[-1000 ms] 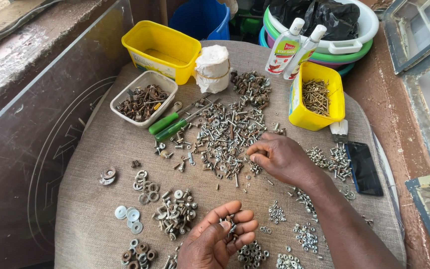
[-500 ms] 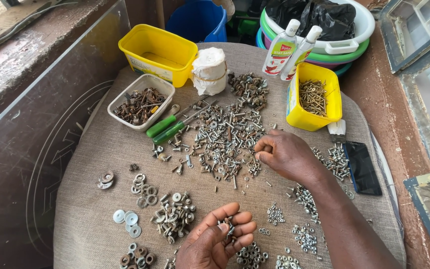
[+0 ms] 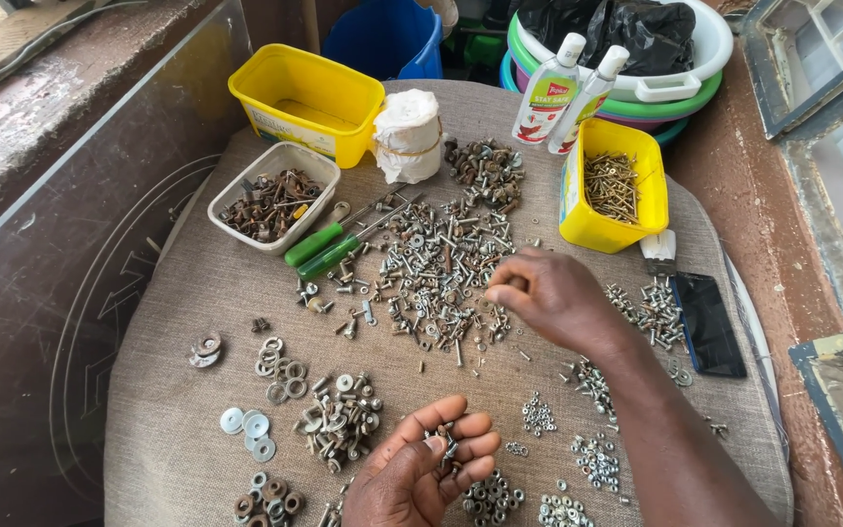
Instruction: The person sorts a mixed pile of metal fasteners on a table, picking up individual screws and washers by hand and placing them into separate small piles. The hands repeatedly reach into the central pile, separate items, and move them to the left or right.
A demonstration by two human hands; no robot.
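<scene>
My right hand (image 3: 553,298) has slid left to pinch at the central screw pile (image 3: 436,268), while my cupped, half-open left hand (image 3: 421,473) keeps cradling a few small fasteners (image 3: 446,447).

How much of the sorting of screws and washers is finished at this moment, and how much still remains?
Done: small separate groups of washers, nuts and bolts lie along the near side of the table, and two tubs hold screws. In hand: the right hand pinches a piece at the edge of the big mixed pile; the left hand cups a few small parts. Left: that central pile looks largely unsorted.
</scene>
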